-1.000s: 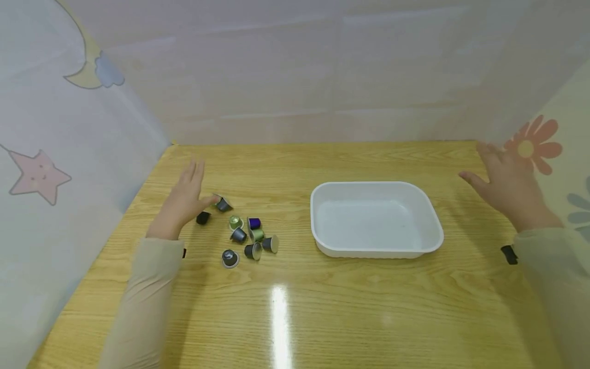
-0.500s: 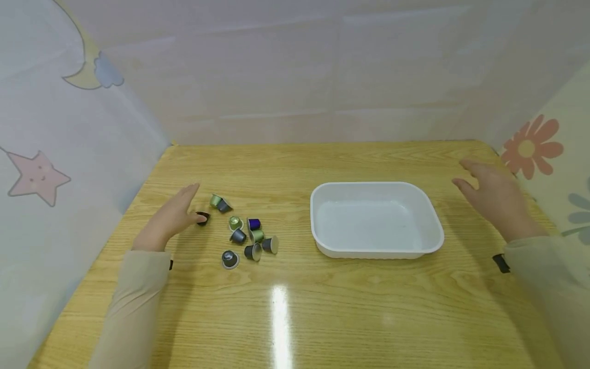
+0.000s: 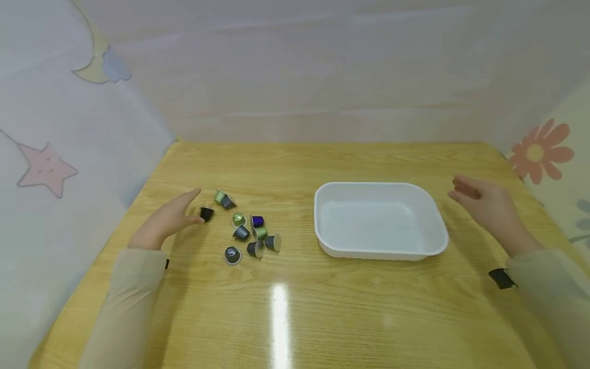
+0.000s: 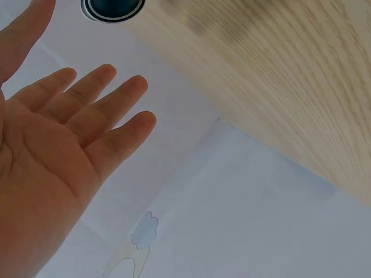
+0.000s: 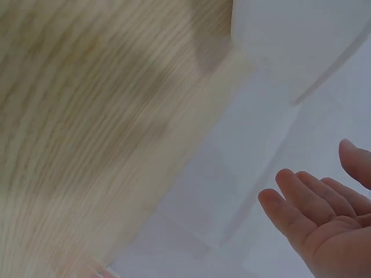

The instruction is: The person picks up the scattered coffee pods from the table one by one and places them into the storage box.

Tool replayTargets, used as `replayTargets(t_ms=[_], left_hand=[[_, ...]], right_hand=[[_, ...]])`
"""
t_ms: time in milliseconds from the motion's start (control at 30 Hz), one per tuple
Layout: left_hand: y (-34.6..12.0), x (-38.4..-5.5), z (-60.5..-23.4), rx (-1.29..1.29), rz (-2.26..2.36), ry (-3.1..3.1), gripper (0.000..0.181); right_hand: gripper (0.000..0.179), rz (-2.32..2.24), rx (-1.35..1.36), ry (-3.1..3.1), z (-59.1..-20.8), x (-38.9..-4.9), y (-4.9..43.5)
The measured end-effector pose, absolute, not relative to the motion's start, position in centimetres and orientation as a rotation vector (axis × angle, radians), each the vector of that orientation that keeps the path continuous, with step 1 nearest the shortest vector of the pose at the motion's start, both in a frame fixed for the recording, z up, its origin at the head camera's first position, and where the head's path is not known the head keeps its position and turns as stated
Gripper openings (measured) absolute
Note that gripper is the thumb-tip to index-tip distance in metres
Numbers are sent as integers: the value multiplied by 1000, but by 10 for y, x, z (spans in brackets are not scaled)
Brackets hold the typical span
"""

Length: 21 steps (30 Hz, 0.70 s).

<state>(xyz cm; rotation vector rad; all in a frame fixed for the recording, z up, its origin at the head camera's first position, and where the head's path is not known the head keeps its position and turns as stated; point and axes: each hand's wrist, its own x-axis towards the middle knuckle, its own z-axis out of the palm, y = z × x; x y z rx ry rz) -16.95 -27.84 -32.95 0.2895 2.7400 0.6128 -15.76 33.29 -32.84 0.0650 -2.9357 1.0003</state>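
Observation:
My left hand (image 3: 167, 219) is held over the left side of the table, thumb and fingers apart. Its thumb tip overlaps the edge of a black coffee capsule (image 3: 207, 213) in the head view. In the left wrist view the fingers are spread with nothing in the palm, and a dark capsule (image 4: 113, 8) shows at the top. Right of that hand lie several more capsules, among them a green one (image 3: 238, 220), a purple one (image 3: 257, 221) and a dark one (image 3: 232, 254). My right hand (image 3: 490, 210), fingers loosely bent and holding nothing, hovers right of a white tray (image 3: 381, 254).
The wooden table (image 3: 350, 312) carries the capsules and the tray. A pale cloth backdrop (image 3: 295, 77) rises along its back and both sides, printed with a star (image 3: 48, 170) on the left and a flower (image 3: 536, 154) on the right.
My left hand has moved down and left, back from the green and grey capsules, to beside the black capsule. My right hand has come lower and slightly left, towards the tray, its fingers more bent.

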Motion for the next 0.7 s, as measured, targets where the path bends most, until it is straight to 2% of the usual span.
replayTargets(t_ms=[167,300,400,700], left_hand=[[-281,-170,-333,330,583,2747,78],[-284,-169,-336,327,557,2745,75],[-285,-168,-337,298,578,2750,73],[-292,-168,-342,197,801,2696,71]], right_hand=[[68,1272,-41,-2887,-335,-150,330],[68,1838,-89,-2610,-342,-149,326],[74,2241,-123,-2321,-346,-149,323],[78,2506,-204,-2168,-357,-150,315]])
